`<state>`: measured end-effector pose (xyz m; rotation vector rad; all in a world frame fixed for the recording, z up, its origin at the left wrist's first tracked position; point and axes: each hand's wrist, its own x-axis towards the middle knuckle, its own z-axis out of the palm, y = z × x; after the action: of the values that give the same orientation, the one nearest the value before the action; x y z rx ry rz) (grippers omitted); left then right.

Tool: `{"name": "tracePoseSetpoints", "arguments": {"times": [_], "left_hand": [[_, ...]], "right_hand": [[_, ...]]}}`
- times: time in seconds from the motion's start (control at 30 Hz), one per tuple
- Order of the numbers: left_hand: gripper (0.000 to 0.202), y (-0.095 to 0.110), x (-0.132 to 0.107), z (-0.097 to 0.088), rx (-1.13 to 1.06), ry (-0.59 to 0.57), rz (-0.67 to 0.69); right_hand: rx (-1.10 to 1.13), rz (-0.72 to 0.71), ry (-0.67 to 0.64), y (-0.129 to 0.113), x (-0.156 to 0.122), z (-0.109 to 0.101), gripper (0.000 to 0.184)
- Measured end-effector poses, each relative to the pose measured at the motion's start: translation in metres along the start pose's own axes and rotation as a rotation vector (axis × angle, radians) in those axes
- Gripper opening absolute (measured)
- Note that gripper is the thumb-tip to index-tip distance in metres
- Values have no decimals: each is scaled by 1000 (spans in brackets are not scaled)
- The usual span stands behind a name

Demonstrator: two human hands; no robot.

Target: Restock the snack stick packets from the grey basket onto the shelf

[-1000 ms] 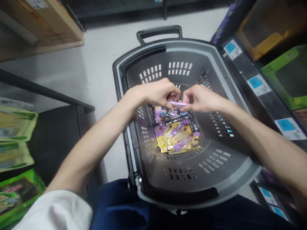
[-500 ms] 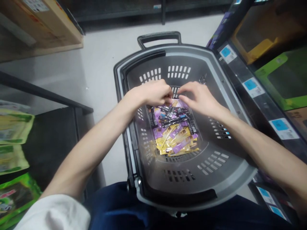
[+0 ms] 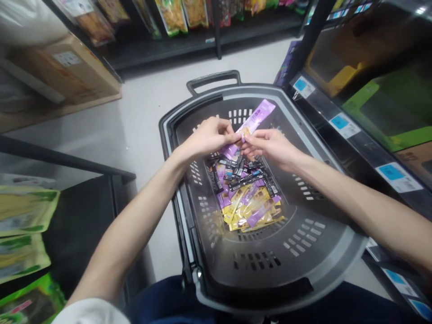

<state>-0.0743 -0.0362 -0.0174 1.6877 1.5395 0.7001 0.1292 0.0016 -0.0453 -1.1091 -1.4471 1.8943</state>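
Observation:
A long purple snack packet is pinched between my two hands above the far half of a grey shopping basket. My left hand grips its lower part with thumb and fingers, and my right hand pinches its middle from the right. The packet slants up to the right. Below my hands, on the basket floor, lie several black stick packets over purple ones. Nearer to me is a heap of yellow packets with a few purple ones on top.
The basket's carrying handle sticks out at the far end. On the right runs a shelf edge with blue price tags. A cardboard box stands at the back left, and bagged goods hang at the left. A dark shelf crosses the back.
The purple packet has been lifted from the basket and is now held by both hands. My right hand has closed on it. The view has tilted up, showing more of the back shelf.

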Motion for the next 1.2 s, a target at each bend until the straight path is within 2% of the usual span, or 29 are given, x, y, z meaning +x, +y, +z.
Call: {"name": "tracePoseSetpoints", "arguments": {"times": [0.13,0.3,0.43,0.6,0.73,0.87,1.07,1.2], "left_hand": [[36,4,-2,0,-91,-128,-6],[24,9,-5,0,-282,-113,-100],[43,7,-6,0,-417,-101,-176],[40,4,-5,0,-441,-80,-200],[53,5,-6,0,-473,-138,-208],[65,5,-6,1,-492,-205,-233],[69,3,-6,1,-462,-222,-233],[62,5,-5,0,-419,-195,-254]], "right_hand": [[83,81,-28,-5,-2,1,25],[82,84,-132,-1,0,-2,21],[-57,42,-143,4,1,-2,17],[-164,-3,-135,4,-3,2,22],[-216,-42,-120,4,-4,3,21],[-196,4,-148,4,-3,0,14],[-217,36,-146,2,-3,-1,15],[-244,40,-159,-1,-6,2,18]]}}
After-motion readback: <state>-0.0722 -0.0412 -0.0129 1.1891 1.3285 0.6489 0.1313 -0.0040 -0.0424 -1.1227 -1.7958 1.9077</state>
